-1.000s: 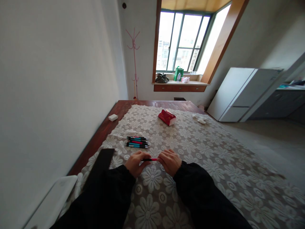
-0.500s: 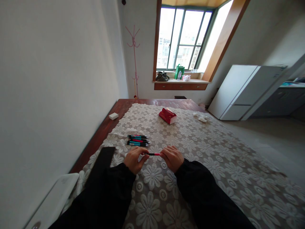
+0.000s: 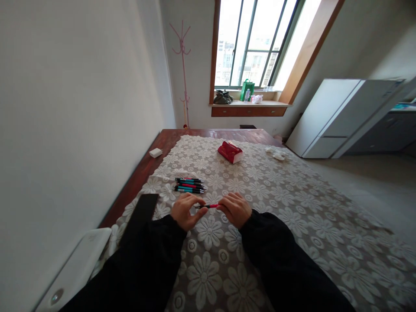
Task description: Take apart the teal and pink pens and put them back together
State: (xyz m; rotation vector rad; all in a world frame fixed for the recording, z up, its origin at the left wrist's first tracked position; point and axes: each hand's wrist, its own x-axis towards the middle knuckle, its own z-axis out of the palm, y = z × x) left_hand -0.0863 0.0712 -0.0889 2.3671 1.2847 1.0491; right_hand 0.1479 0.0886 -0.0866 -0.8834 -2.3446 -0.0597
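Just above the lace cloth (image 3: 292, 225), near the counter's (image 3: 143, 167) front edge, both hands pinch one red pen (image 3: 208, 206): left hand (image 3: 185, 211) closed on its dark tip end, right hand (image 3: 234, 209) closed on the red barrel end, pen level between them and clear of the cloth as far as I can tell. Risks, my read: pinch is fingertip-only at both ends, so a twist or pull could part the pen and drop a small piece into the openwork lace, hard to spot. Left elbow is close to the black slab (image 3: 139, 212) and white tray (image 3: 78, 264), could knock them. Pen pile (image 3: 190, 185) sits just beyond the hands; a forward nudge scatters it toward the wall-side edge. Text: none readable. Red pack (image 3: 230, 152) and pens show no legible marks at this size.
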